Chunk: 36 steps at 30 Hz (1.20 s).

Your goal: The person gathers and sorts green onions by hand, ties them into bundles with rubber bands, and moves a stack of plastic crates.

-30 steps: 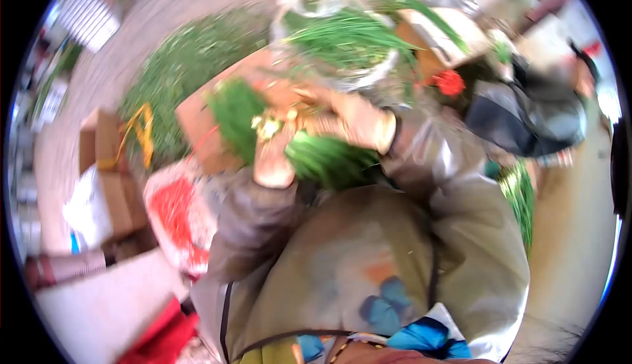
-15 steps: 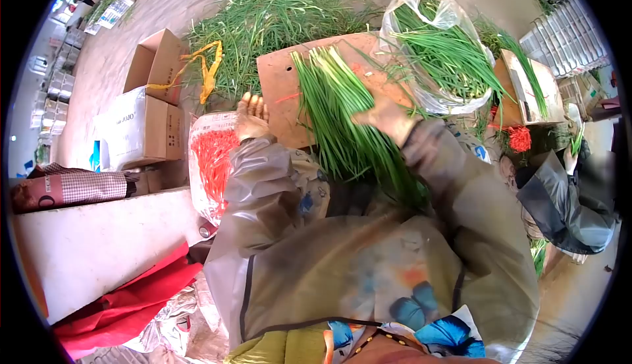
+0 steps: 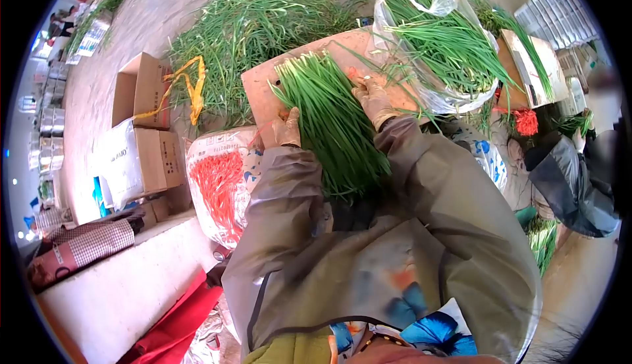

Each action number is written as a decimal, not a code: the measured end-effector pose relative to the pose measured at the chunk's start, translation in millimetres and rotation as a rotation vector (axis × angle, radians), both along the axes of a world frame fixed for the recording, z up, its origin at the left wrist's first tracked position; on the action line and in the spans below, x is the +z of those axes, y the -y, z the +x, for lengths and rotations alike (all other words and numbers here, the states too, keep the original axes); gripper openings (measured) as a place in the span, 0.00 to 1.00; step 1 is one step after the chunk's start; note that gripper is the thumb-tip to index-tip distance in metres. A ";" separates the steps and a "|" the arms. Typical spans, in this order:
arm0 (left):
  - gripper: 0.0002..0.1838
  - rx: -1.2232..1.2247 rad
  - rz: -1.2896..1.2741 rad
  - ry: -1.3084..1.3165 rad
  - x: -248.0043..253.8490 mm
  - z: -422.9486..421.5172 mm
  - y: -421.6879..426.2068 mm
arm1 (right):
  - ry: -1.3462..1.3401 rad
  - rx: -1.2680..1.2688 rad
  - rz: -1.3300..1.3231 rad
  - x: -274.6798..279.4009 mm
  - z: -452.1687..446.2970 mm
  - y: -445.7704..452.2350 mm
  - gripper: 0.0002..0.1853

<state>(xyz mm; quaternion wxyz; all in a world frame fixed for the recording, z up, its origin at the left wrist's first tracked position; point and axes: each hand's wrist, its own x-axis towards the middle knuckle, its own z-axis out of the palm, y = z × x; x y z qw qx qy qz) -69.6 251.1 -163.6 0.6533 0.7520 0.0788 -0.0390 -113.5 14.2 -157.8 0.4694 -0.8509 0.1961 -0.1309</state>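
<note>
A bunch of garlic chives (image 3: 329,117) lies on a reddish-brown board (image 3: 260,87), its pale ends at the far side and green leaves hanging over the near edge. At its left side is my left hand (image 3: 287,130), gloved, fingers closed, with a thin red strip tie (image 3: 265,127) running out beside it. My right hand (image 3: 376,104), also gloved, is against the bunch's right side with its fingers curled. Some orange-red shows at those fingertips, but what they pinch is unclear.
A bag of red strip ties (image 3: 217,179) sits left of the board. Loose green leaves (image 3: 263,25) are heaped beyond it. A clear plastic bag (image 3: 454,104) of chives stands right. Cardboard boxes (image 3: 158,160) are at left, and another person's sleeve (image 3: 569,179) at far right.
My right hand has moved from on top of the chives to their right side. My left hand has come in from the board's left edge to the bunch. The chives lie more gathered and straight.
</note>
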 end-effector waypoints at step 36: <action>0.20 -0.824 -0.217 -0.086 102.6 -101.5 123.8 | -0.344 0.142 -0.625 127.3 35.4 210.2 0.13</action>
